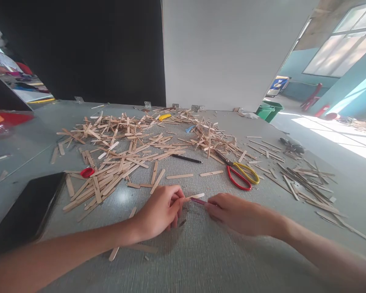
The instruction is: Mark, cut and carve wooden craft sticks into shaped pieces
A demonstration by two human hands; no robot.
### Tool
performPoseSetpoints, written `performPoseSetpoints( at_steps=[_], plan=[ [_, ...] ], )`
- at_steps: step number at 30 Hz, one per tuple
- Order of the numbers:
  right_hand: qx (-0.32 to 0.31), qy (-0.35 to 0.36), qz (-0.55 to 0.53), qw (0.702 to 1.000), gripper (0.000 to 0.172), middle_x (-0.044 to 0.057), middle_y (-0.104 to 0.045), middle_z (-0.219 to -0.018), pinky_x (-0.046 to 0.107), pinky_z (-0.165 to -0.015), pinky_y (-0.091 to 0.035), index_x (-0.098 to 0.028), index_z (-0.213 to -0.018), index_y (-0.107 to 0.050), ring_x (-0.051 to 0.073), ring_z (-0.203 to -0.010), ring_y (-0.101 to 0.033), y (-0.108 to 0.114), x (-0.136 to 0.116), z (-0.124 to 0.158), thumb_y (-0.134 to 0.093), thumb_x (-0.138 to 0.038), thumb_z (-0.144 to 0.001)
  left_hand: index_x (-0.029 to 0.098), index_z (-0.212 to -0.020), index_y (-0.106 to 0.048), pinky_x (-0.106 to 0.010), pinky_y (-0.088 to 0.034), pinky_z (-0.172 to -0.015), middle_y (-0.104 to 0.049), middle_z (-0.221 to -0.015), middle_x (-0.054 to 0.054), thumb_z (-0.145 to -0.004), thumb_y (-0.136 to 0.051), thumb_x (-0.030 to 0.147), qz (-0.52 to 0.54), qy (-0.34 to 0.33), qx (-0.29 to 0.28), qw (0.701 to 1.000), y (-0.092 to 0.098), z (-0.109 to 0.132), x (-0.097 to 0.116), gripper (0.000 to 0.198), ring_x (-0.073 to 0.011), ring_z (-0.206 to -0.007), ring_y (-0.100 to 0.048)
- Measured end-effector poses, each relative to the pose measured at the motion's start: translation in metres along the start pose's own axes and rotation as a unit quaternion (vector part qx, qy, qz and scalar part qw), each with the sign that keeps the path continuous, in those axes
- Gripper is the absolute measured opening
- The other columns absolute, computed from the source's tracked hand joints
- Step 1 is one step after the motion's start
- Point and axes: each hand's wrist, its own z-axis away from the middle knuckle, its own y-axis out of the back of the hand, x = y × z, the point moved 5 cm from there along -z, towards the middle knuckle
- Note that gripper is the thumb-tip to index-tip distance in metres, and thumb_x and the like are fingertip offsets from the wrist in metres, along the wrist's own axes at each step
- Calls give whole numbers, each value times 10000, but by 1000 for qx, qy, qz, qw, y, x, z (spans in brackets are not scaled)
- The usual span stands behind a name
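Note:
My left hand [163, 209] pinches a wooden popsicle stick [198, 196] whose rounded pale end points to the right. In my right hand [228, 209] is a slim purple pen-like tool [199, 201]. Its tip meets the stick close to my left fingertips; whether it is a blade or a pen point is too small to tell. Dark marks show on the table below the two hands. Scissors [239, 175] with one red and one yellow handle lie beyond my right hand. A black pen [187, 158] rests farther back, past a few single sticks [179, 176].
Heaps of popsicle sticks [110, 179] spread over the grey table. A black phone-like slab [27, 207] lies at left, a red ring [87, 172] beside the sticks. Thin strips [311, 191] lie at right. A yellow object [164, 117] sits before the upright panels [219, 53].

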Motion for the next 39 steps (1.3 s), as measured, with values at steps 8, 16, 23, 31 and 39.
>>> performPoseSetpoints(
  at_steps=[8,16,23,31,39],
  plan=[
    [-154,-126,-387,900,332,-100,-344,-517,172,-353,-145,-239,-729,-404,67,-393,-199,-44,-6,3,-377,-320,-1049,223,-839,-516,-189,-426,-370,-554,-496,62,-1034,-489,424,-11,-25,-12,1000,1,1,4,282,-127,-400,-546],
    [-279,-135,-399,863,372,-115,-226,-506,165,-335,-59,-231,-645,-363,64,-420,-83,-34,-11,5,-378,-244,-1017,220,-838,-539,-194,-428,-365,-524,-462,74,-1032,-482,435,-23,-34,-31,999,0,1,5,295,-123,-368,-517],
    [-130,-130,-463,867,281,-108,-348,-550,141,-355,-183,-248,-759,-370,60,-404,-222,-57,-20,14,-380,-269,-1039,215,-816,-553,-188,-392,-391,-563,-519,58,-1025,-480,397,-34,-50,-29,998,0,2,9,287,-115,-398,-529],
    [-72,-64,-132,987,358,-60,-437,-552,237,-399,-302,-234,-685,-424,101,-420,-423,-37,-12,10,-414,-313,-1034,216,-815,-554,-191,-375,-406,-553,-533,60,-1012,-507,434,-21,-51,-24,998,-2,3,7,297,-115,-416,-527],
    [190,186,438,859,273,33,-659,-833,345,-548,-197,-195,-941,-596,196,-647,-607,-7,-20,17,-515,61,-890,189,-770,-576,-190,-395,-367,-602,-586,35,-990,-541,481,28,-8,-31,999,1,-4,1,367,-97,-375,-534]
  ],
)
